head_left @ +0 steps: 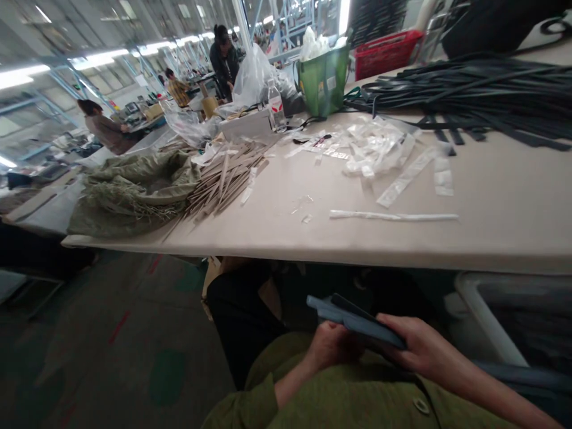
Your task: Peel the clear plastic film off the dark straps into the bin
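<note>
Over my lap, just below the table's front edge, both my hands hold a blue-grey strip (353,319) with a darker layer alongside it. My left hand (334,345) is closed around its underside, fingers curled in. My right hand (415,342) grips the other end, thumb along the top and fingers hidden beneath. Whether the strip is one folded piece or several stacked pieces I cannot tell. On the tabletop ahead lie a narrow white rolled strip (393,215) and some crumpled clear plastic wrappers (379,146).
The pale table (286,232) carries a pile of dark straps (473,89), a green bag (324,80), a bottle (276,107), brown strips (227,179) and an olive sack (134,190). A white-rimmed bin (487,316) stands right of my lap. Several people work farther back.
</note>
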{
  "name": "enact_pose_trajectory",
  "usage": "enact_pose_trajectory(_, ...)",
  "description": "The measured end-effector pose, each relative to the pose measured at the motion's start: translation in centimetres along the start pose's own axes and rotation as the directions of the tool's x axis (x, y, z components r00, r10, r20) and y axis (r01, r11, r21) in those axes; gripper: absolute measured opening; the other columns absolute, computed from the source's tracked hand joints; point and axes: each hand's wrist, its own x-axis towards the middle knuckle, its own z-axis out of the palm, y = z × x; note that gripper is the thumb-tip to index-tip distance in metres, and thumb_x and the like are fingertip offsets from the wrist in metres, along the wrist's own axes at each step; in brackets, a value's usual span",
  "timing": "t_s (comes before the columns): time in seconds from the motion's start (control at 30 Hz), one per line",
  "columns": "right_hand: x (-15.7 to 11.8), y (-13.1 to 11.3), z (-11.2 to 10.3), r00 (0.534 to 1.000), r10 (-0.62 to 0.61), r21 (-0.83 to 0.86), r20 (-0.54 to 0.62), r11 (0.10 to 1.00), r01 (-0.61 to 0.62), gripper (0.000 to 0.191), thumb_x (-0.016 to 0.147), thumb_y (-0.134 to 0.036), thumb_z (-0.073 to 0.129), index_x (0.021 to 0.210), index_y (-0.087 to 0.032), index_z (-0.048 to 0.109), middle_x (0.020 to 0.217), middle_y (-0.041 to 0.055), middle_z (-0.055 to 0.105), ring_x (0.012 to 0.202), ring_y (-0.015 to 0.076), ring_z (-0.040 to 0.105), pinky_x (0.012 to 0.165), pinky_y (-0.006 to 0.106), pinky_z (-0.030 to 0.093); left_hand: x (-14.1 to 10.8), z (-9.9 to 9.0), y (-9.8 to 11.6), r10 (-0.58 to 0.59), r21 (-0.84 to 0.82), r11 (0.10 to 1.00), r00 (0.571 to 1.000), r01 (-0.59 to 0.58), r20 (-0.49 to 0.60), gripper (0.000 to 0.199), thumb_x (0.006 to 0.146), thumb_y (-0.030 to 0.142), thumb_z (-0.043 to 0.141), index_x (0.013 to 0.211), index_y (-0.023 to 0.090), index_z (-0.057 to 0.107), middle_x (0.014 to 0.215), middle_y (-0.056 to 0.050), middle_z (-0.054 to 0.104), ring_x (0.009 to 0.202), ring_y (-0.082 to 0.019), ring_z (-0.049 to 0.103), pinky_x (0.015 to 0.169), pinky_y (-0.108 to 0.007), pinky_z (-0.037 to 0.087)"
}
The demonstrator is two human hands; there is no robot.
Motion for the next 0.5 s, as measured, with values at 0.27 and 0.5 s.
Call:
enact_pose_trajectory(0.27,-0.1,-1.2,-2.0,0.993,0.110,0.008,0.048,0.994,-0.110,0.029,0.088,-0.043,0.055,0.074,-0.018,0.063,0.069,0.0011,0.063,0.065,0.0184,0.057,0.057,0.025,0.038,0.5,0.8,4.1,0.200,-0.055,0.978,0.978,-0.203,-0.066,0.030,0.057,0.023,0.088,0.073,0.014,0.064,0.069,0.002,0.065,0.061,-0.009,0.059,0.060,-0.020,0.049)
enact_pose_trajectory(0.5,2.3,-1.0,-1.2,0.991,0.107,0.094,-0.084,0.991,-0.099,0.026,0.082,-0.040,0.055,0.070,-0.018,0.058,0.061,-0.0012,0.054,0.058,0.0145,0.048,0.053,0.024,0.033,0.2,2.2,3.1,0.124,0.024,0.992,0.990,-0.126,0.062,0.043,0.049,0.037,0.094,0.069,0.013,0.064,0.062,0.003,0.062,0.054,-0.008,0.055,0.054,-0.019,0.046)
